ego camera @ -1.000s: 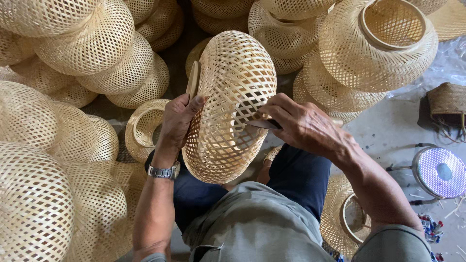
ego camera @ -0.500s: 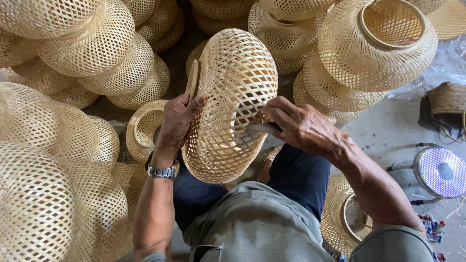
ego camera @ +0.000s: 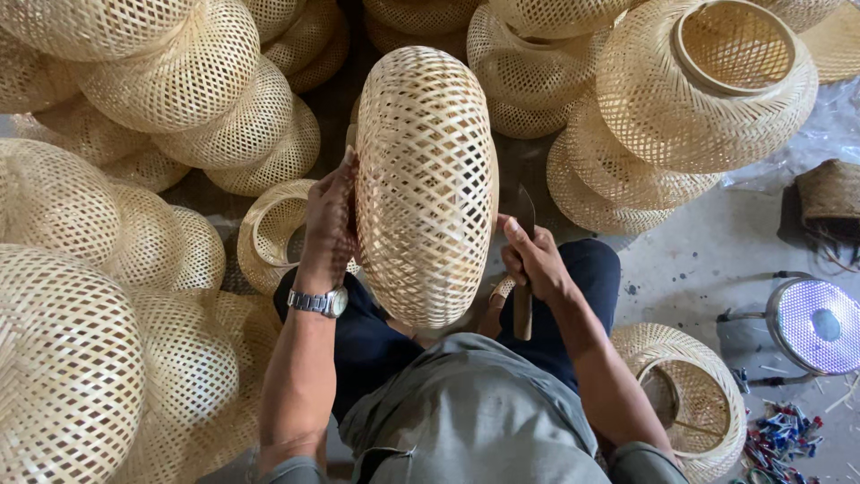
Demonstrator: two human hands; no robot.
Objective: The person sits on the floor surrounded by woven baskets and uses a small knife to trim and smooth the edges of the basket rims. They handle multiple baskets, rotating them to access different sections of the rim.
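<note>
— Grey concrete floor (ego camera: 708, 260) is showing only on my right; woven shades (ego camera: 170, 81) are crowding around me everywhere else. What are you seeing?

— You are holding one of them. Where is it sitting?

— I am keeping a shade (ego camera: 425, 184) upright on edge over my lap, between my two hands. My left hand (ego camera: 330, 220) is closing around its left rim, fingers curling inside, thumb pressing outside. A watch (ego camera: 320, 303) is sitting on that wrist.

— And the other hand?

— My right hand (ego camera: 535, 260) is wrapping tight around a knife (ego camera: 522, 269), handle pointing down toward my knee, blade rising just beside the shade's right edge. Whether the blade is touching the weave, I cannot tell.

— What is lying beyond your grip?

— Past my left hand an open-mouthed shade (ego camera: 273, 229) is resting on the floor. Beyond my right hand, up high, a big shade (ego camera: 708, 90) is showing its ringed opening. Below my right elbow another shade (ego camera: 685, 399) is lying, and further right a small fan (ego camera: 815, 323) is standing well apart.
</note>
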